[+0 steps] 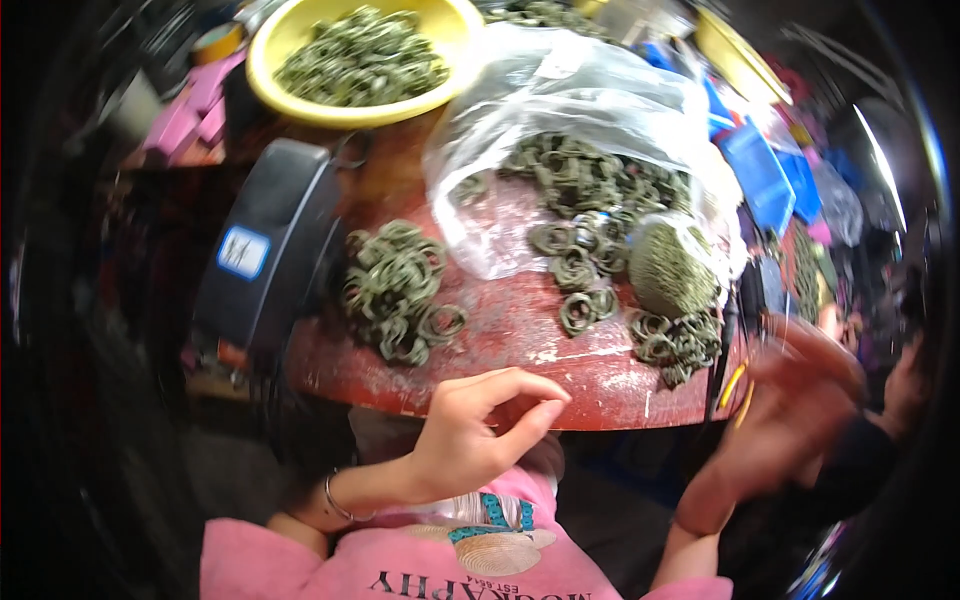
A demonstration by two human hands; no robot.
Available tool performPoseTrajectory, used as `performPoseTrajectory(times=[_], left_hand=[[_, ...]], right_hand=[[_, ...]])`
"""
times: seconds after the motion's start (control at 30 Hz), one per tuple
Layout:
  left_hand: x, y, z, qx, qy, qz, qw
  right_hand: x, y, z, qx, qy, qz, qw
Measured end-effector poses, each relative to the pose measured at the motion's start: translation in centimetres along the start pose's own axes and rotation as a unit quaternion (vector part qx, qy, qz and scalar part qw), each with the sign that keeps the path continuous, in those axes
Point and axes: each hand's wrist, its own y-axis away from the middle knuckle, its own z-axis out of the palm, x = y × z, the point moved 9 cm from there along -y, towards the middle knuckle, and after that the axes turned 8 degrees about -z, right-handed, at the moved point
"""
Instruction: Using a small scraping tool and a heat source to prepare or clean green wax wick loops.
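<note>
Left hand (472, 437) has its grip pressed together; right hand (785, 415) blurred, its grip I cannot tell

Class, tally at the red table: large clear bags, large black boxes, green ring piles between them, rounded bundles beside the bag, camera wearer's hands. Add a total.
Clear bag: 1
Black box: 1
Green ring pile: 1
Rounded green bundle: 1
Left hand, right hand: 2
Total: 6

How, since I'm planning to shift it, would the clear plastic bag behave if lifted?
The bag would probably be floppy, as it lies in loose, crumpled folds. Green rings could well spill, since many lie where it gapes open.
</note>
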Motion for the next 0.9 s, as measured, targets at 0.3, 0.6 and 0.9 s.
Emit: performPoseTrajectory(times=[0.3, 0.6, 0.9], left_hand=[[2.8, 1.1, 1.3, -0.049, 0.024, 0.048, 0.997], [13.3, 6.4, -6.6, 0.075, 0.094, 0.369, 0.922], [17.6, 8.1, -6.9, 0.086, 0.129, 0.486, 0.860]], right_hand=[[-4.0, -1.4, -3.9, -0.024, 0.069, -0.062, 0.995], [-4.2, -2.3, -4.5, -0.059, 0.093, -0.067, 0.992], [-3.9, -2.4, -5.0, -0.073, 0.115, -0.061, 0.989]])
